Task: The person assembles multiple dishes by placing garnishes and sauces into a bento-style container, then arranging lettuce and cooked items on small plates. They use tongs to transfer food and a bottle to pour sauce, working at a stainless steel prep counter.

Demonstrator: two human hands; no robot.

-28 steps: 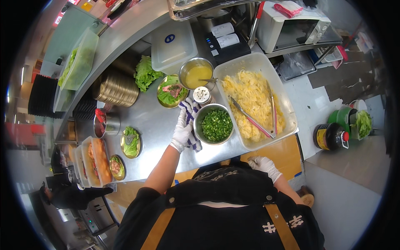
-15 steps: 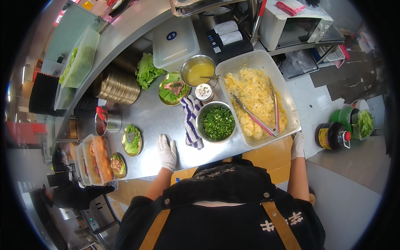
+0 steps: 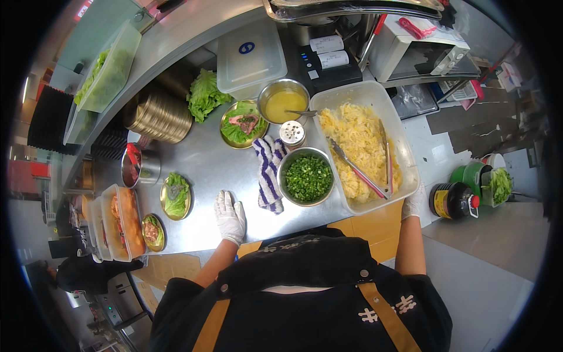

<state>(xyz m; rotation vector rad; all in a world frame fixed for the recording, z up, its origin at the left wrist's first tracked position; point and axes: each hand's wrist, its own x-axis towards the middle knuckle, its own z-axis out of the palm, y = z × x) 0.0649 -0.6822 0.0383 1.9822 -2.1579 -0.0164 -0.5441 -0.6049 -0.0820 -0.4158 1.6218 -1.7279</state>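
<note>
My left hand, in a white glove, lies flat on the steel counter with its fingers stretched out, holding nothing. Beside it lies a striped purple and white towel. My right hand, also gloved, is at the near right corner of a clear plastic tub; its fingers are mostly hidden there. Shredded yellow and white food fills the tub, with metal tongs lying on top. Left of the tub stands a steel bowl of chopped green onions, and behind that a shaker.
Small plates of lettuce with toppings sit left of my left hand, near clear food containers. Farther back are a bowl of yellow liquid, a lidded box, a receipt printer and stacked metal plates. A dark jug stands at right.
The whole view has shifted slightly, with the counter items at left sliding a little leftward. Both hands stay in about the same places on the counter and at the tub corner.
</note>
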